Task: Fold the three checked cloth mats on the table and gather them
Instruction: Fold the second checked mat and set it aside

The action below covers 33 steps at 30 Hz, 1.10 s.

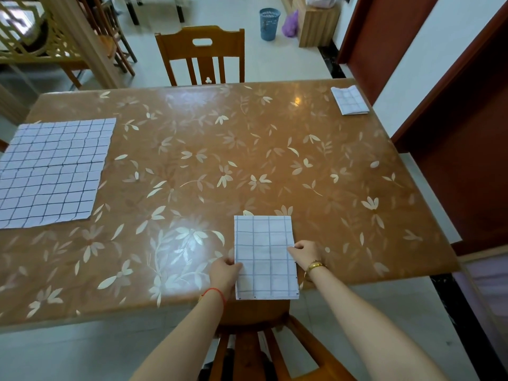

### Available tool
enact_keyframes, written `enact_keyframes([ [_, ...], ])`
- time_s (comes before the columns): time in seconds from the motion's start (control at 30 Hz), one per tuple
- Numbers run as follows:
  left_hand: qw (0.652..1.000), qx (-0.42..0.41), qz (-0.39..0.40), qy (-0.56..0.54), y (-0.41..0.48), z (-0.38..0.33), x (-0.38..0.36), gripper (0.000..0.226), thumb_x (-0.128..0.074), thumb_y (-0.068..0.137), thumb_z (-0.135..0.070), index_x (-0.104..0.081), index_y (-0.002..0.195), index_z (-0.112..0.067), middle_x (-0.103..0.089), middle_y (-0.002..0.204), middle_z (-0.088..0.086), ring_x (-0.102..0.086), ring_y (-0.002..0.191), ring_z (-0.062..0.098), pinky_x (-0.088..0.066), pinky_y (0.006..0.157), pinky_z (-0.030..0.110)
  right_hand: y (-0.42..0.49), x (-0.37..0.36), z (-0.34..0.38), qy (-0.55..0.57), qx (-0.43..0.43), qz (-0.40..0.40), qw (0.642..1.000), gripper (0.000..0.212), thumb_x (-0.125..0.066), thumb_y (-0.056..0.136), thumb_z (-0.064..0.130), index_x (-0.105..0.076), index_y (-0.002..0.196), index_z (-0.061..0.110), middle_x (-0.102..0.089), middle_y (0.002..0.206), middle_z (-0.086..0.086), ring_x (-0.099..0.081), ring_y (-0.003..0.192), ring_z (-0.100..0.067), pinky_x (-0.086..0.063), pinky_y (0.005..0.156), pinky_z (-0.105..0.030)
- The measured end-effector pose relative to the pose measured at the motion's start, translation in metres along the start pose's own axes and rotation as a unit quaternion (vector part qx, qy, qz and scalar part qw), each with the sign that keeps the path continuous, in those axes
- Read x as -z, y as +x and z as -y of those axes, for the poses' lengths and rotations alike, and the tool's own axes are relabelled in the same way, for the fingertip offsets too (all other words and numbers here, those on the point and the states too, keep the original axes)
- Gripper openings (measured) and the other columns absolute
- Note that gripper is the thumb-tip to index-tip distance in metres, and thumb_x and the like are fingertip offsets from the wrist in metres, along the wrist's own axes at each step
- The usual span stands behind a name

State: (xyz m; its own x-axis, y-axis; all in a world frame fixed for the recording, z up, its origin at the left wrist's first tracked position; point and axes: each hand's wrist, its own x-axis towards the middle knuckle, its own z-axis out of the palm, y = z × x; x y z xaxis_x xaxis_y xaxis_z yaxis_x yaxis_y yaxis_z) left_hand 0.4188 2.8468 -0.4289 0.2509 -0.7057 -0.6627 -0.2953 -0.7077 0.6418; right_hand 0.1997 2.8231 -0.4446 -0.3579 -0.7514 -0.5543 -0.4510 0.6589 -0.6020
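A folded white checked mat [265, 254] lies at the table's near edge, a long narrow rectangle whose near end juts slightly past the edge. My left hand [224, 272] pinches its left side. On the opposite side my right hand [305, 255] pinches its right edge. A second checked mat [52, 171] lies spread flat at the table's left side. The third mat [349, 100] sits folded small at the far right corner.
The brown table [220, 149] carries a glossy flower-patterned cover. One wooden chair [202, 55] stands at the far side, another chair [255, 350] is right under my arms. A blue bin [269, 23] stands on the floor beyond. A wall and door frame run along the right.
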Motion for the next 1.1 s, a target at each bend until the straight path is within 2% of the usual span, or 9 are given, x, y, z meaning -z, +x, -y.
enact_keyframes([
  [0.07, 1.0, -0.003, -0.007, 0.002, 0.001, 0.001, 0.006, 0.01, -0.064, 0.082, -0.008, -0.065, 0.072, -0.009, -0.065, 0.072, 0.003, -0.061, 0.074, 0.02, -0.051, 0.07, 0.029, 0.0, -0.004, 0.0, 0.012, 0.01, 0.015, 1.0, 0.032, -0.065, 0.082, 0.013, -0.045, 0.056, 0.013, -0.044, 0.056, -0.001, -0.045, 0.062, -0.019, -0.036, 0.057, -0.025],
  [0.2, 1.0, 0.0, -0.029, -0.004, 0.007, 0.009, 0.029, 0.012, -0.066, 0.082, -0.012, -0.066, 0.07, -0.012, -0.065, 0.07, 0.0, -0.059, 0.071, 0.018, -0.049, 0.069, 0.028, -0.004, -0.022, 0.008, 0.02, 0.037, 0.055, 0.998, 0.019, -0.068, 0.085, 0.018, -0.059, 0.069, 0.011, -0.059, 0.069, 0.001, -0.059, 0.078, -0.022, -0.05, 0.068, -0.032],
  [0.3, 0.999, 0.002, -0.043, -0.004, 0.016, 0.016, 0.052, 0.02, -0.067, 0.083, -0.015, -0.061, 0.064, -0.018, -0.062, 0.065, -0.003, -0.056, 0.068, 0.017, -0.047, 0.067, 0.029, -0.009, -0.04, 0.02, 0.022, 0.045, 0.077, 0.996, 0.009, -0.068, 0.084, 0.02, -0.062, 0.077, 0.02, -0.068, 0.082, -0.006, -0.067, 0.085, -0.027, -0.058, 0.079, -0.043],
  [0.37, 0.999, 0.007, -0.05, -0.016, 0.022, 0.022, 0.068, 0.015, -0.068, 0.081, -0.016, -0.065, 0.067, -0.016, -0.067, 0.07, -0.001, -0.061, 0.072, 0.019, -0.051, 0.071, 0.031, -0.016, -0.05, 0.033, 0.018, 0.051, 0.085, 0.995, 0.007, -0.067, 0.085, 0.018, -0.061, 0.082, 0.022, -0.068, 0.085, -0.007, -0.066, 0.08, -0.024, -0.058, 0.072, -0.039],
  [0.47, 0.997, 0.01, -0.063, -0.044, 0.027, 0.031, 0.088, 0.011, -0.069, 0.081, -0.013, -0.068, 0.071, -0.012, -0.068, 0.072, 0.002, -0.061, 0.072, 0.021, -0.047, 0.067, 0.027, -0.026, -0.063, 0.05, 0.01, 0.062, 0.086, 0.994, 0.008, -0.065, 0.085, 0.011, -0.062, 0.088, 0.018, -0.065, 0.078, -0.004, -0.06, 0.071, -0.017, -0.048, 0.058, -0.021],
  [0.67, 0.998, -0.01, -0.06, 0.007, 0.032, 0.037, 0.108, 0.006, -0.072, 0.082, -0.015, -0.067, 0.084, -0.017, -0.067, 0.082, -0.005, -0.065, 0.087, 0.021, -0.053, 0.08, 0.033, -0.035, -0.081, 0.062, -0.024, 0.061, 0.081, 0.995, 0.012, -0.064, 0.083, 0.002, -0.06, 0.09, 0.012, -0.055, 0.065, 0.004, -0.051, 0.06, -0.008, -0.035, 0.047, -0.012],
  [0.83, 0.995, -0.06, -0.028, 0.08, 0.033, 0.041, 0.114, 0.027, -0.074, 0.083, -0.02, -0.059, 0.105, -0.017, -0.064, 0.089, -0.003, -0.062, 0.087, 0.016, -0.043, 0.068, 0.021, -0.036, -0.086, 0.063, -0.081, 0.06, 0.051, 0.994, 0.014, -0.064, 0.082, 0.005, -0.059, 0.093, 0.012, -0.064, 0.084, -0.003, -0.059, 0.077, -0.018, -0.037, 0.051, -0.017],
  [1.03, 0.97, -0.136, -0.036, 0.197, 0.039, 0.04, 0.128, 0.034, -0.068, 0.087, -0.025, -0.059, 0.12, -0.018, -0.068, 0.097, -0.003, -0.062, 0.088, 0.014, -0.05, 0.076, 0.027, -0.039, -0.091, 0.071, -0.156, 0.112, -0.037, 0.981, 0.018, -0.057, 0.086, 0.018, -0.044, 0.095, 0.01, -0.053, 0.077, -0.004, -0.048, 0.06, -0.018, -0.034, 0.047, -0.028],
  [1.1, 0.961, -0.161, -0.056, 0.219, 0.044, 0.039, 0.133, 0.033, -0.064, 0.09, -0.028, -0.059, 0.122, -0.018, -0.068, 0.1, -0.002, -0.063, 0.089, 0.016, -0.053, 0.077, 0.032, -0.037, -0.098, 0.076, -0.187, 0.174, -0.075, 0.964, 0.014, -0.052, 0.087, 0.018, -0.044, 0.096, 0.012, -0.053, 0.088, -0.005, -0.051, 0.076, -0.022, -0.043, 0.06, -0.034],
])
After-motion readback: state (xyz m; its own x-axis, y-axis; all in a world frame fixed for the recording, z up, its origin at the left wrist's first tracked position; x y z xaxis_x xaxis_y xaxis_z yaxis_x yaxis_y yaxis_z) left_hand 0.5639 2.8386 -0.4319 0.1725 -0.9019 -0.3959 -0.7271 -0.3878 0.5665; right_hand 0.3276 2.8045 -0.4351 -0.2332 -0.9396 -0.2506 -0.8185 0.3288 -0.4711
